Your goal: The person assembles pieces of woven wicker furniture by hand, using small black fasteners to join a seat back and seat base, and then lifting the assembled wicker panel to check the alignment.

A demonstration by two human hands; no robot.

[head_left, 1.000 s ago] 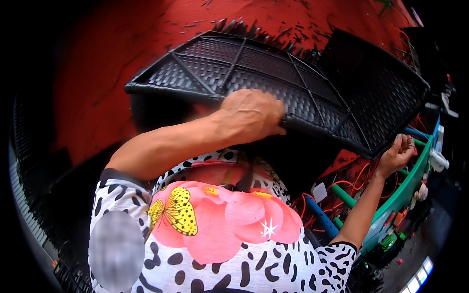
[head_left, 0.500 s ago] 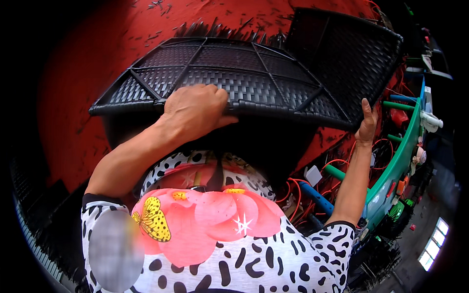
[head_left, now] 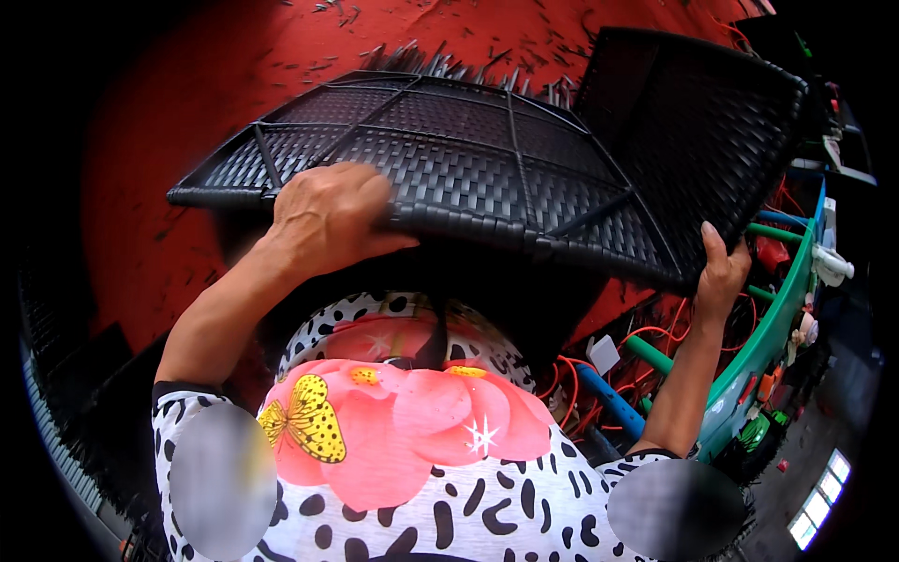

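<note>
A large black woven wicker furniture piece (head_left: 449, 178) lies tilted in front of me. Thin bars cross its broad panel, and a second woven panel (head_left: 698, 131) rises at an angle from its right end. Loose strand ends bristle along the far edge. My left hand (head_left: 332, 211) is closed over the near rim, left of the middle, slightly blurred, with its thumb sticking out below. At the near right corner, my right hand (head_left: 723, 267) grips the edge with its thumb up; its other fingers are mostly hidden behind the panel.
Red sheeting (head_left: 150, 253) strewn with black strand scraps covers the floor. To the right stands a green frame (head_left: 749, 393) with green and blue bars, a blue tube (head_left: 609, 398) and tangled orange cords (head_left: 655, 332). A bright window (head_left: 819, 496) shows at far right.
The wicker piece has turned slightly clockwise, its right end coming nearer and further right. My right hand has moved with that corner; my left hand has slid left along the rim.
</note>
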